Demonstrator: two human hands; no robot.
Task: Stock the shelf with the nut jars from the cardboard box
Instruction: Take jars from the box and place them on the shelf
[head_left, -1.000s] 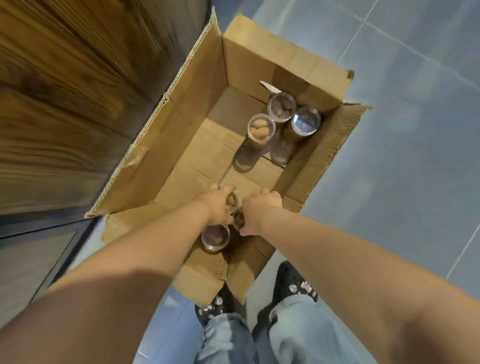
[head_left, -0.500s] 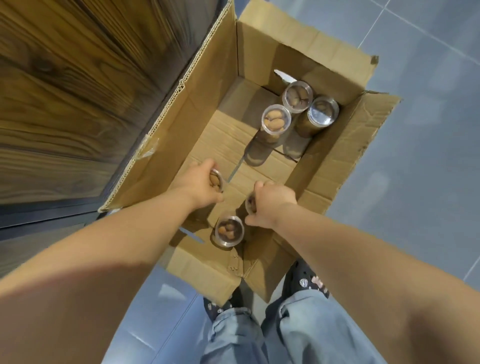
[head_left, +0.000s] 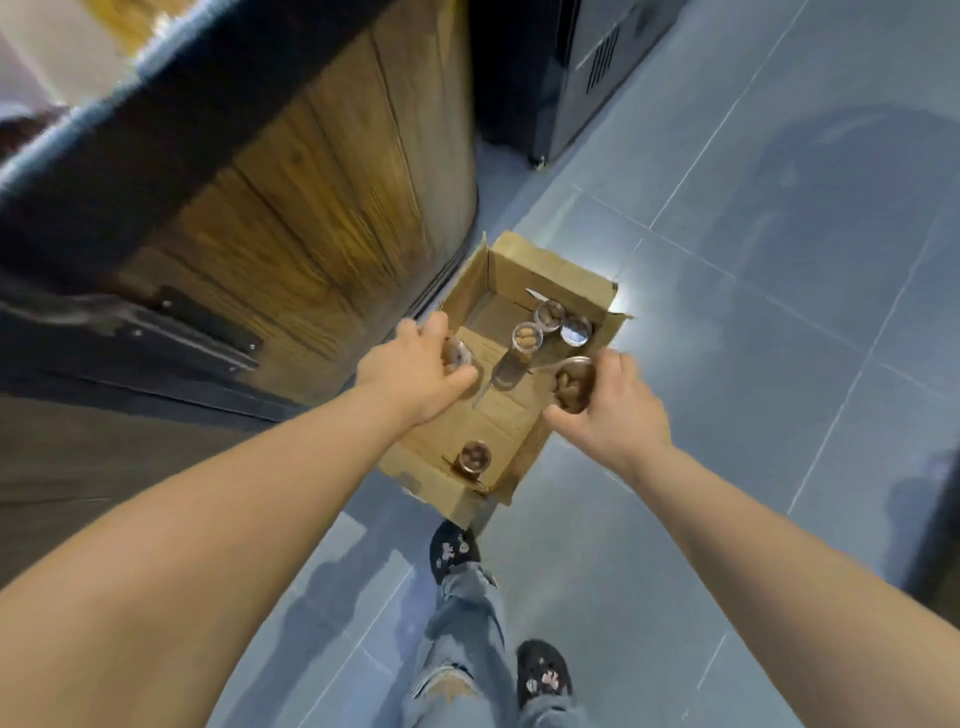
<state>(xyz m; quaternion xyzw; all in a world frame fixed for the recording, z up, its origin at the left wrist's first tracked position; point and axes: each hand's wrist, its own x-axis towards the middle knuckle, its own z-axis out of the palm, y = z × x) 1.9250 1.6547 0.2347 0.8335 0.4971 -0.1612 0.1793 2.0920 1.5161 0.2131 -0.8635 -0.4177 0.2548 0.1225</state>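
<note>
My left hand (head_left: 415, 371) is wrapped round one nut jar (head_left: 460, 357), and my right hand (head_left: 610, 410) is clamped on a second jar (head_left: 573, 385). A moment ago both were low inside the cardboard box (head_left: 550, 273), now they're lifted above it. Left inside: three far jars (head_left: 527, 335) and one near jar (head_left: 474, 457). Shelf next, I reckon.

The left hand (head_left: 415, 369) covers most of the left jar (head_left: 460, 356); only a blurred bit of rim shows past its fingers. The right hand (head_left: 608, 410) is blurred, and the right jar (head_left: 571, 384) shows only in part. Beyond both hands, the shiny-topped jar (head_left: 575, 331) is too small to tell its contents. Far above the left hand, the shelf (head_left: 130, 119) is blurred and cut off by the picture's edge.
</note>
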